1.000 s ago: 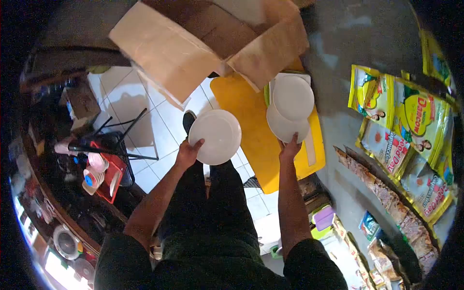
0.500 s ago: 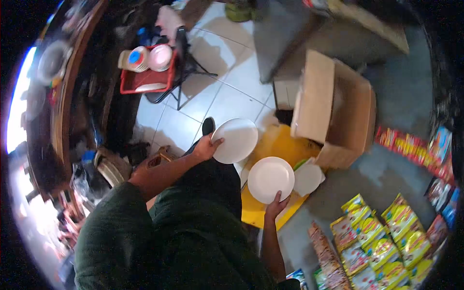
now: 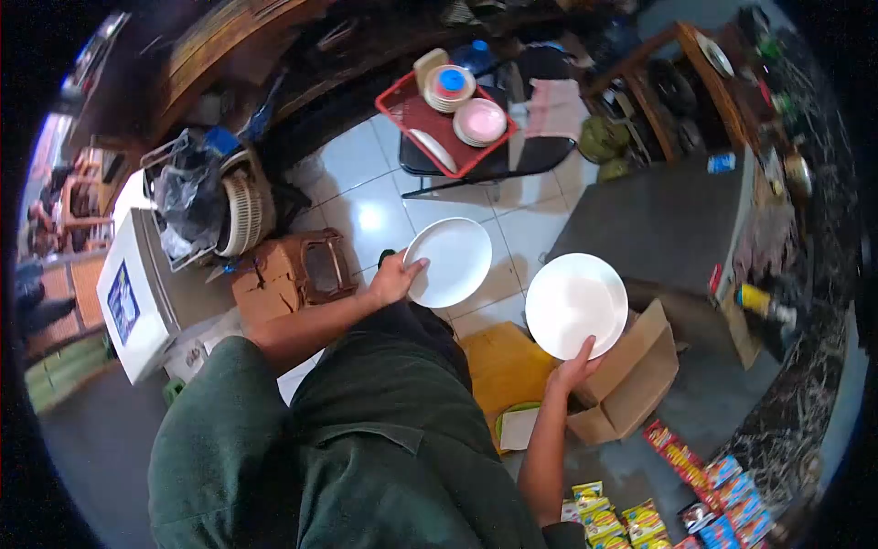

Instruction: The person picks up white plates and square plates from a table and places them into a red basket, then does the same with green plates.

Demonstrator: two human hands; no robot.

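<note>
My left hand [image 3: 395, 278] grips a white plate [image 3: 455, 260] by its left rim, thumb on top. Held out to the right is a second white plate [image 3: 576, 300], pinched at its lower edge by my right hand [image 3: 574, 369]. Both plates are off any surface, side by side and apart. Below the right one lies a yellow surface [image 3: 501, 361] beside an open cardboard box [image 3: 631, 375]. Ahead, a red tray [image 3: 393, 112] on a black chair [image 3: 540, 157] carries a pink-topped stack of dishes [image 3: 479, 121] and another dish stack with a blue item [image 3: 451, 81] on top.
A grey-topped block [image 3: 649, 215] stands on the right, with colourful snack packets [image 3: 604, 522] hanging or lying at lower right. On the left are a white box [image 3: 137, 293], a basket [image 3: 245, 206] and a brown carton [image 3: 265, 279]. White floor tiles [image 3: 366, 215] show between.
My view has swung, bringing the chair and red tray nearer the middle. The right plate has been lifted away from the yellow surface; the left hand still holds its plate.
</note>
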